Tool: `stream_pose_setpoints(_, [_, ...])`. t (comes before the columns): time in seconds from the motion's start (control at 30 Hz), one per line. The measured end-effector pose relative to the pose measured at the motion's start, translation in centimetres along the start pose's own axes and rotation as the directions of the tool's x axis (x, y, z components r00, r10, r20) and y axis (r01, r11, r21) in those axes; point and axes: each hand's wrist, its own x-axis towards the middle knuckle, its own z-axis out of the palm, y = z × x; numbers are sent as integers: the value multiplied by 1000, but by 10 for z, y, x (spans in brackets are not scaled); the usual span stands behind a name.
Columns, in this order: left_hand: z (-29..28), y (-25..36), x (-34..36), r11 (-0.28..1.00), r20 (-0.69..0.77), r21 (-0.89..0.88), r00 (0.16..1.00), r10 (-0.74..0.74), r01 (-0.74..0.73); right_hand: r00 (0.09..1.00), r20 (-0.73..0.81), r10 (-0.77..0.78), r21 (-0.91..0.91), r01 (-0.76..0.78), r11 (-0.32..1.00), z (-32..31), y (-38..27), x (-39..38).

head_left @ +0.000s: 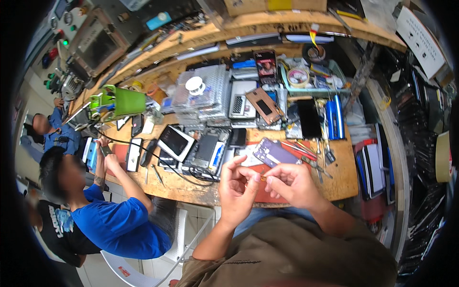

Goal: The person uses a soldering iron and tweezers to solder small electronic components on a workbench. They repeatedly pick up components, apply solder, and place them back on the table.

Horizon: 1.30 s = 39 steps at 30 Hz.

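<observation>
My left hand (237,189) and my right hand (287,184) meet above an orange-red mat (265,196) near the bench's front edge, both pinching a tiny thin orange-brown piece (264,177) too small to make out clearly. The left middle fingers are curled loosely upward. Just beyond my hands lie a purple phone back (276,155) and several screwdrivers and tweezers (299,150). To their left is an opened device (205,149) with black cables.
A co-worker in blue (114,225) sits close left, handling a phone; others are behind. The cluttered bench (342,186) holds a green bin (130,102), bubble-wrapped stacks (201,105), phones, and a tool basket (337,71). A metal post (387,119) and stacked devices stand right.
</observation>
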Motion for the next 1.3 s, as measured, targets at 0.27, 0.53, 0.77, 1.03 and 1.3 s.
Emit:
stream_pose_setpoints(0.27, [-58,106,113,651,-99,447,690,717,-613,992,-52,-111,-217,98,971,-24,24,-15])
stream_pose_setpoints(0.53, [-48,210,257,554,171,631,793,584,-544,966,-257,33,-271,-105,957,-59,72,-47])
stream_pose_setpoints(0.77, [-54,245,310,422,293,746,823,486,-514,944,-318,-94,-354,-26,935,-65,94,-59])
stream_pose_setpoints(1.03, [-83,238,315,-16,278,958,915,292,-286,877,-293,-381,-593,146,792,-57,108,-61])
stream_pose_setpoints(1.3, [-91,230,316,75,353,922,904,243,-380,855,-242,-458,-682,186,707,-55,107,-57])
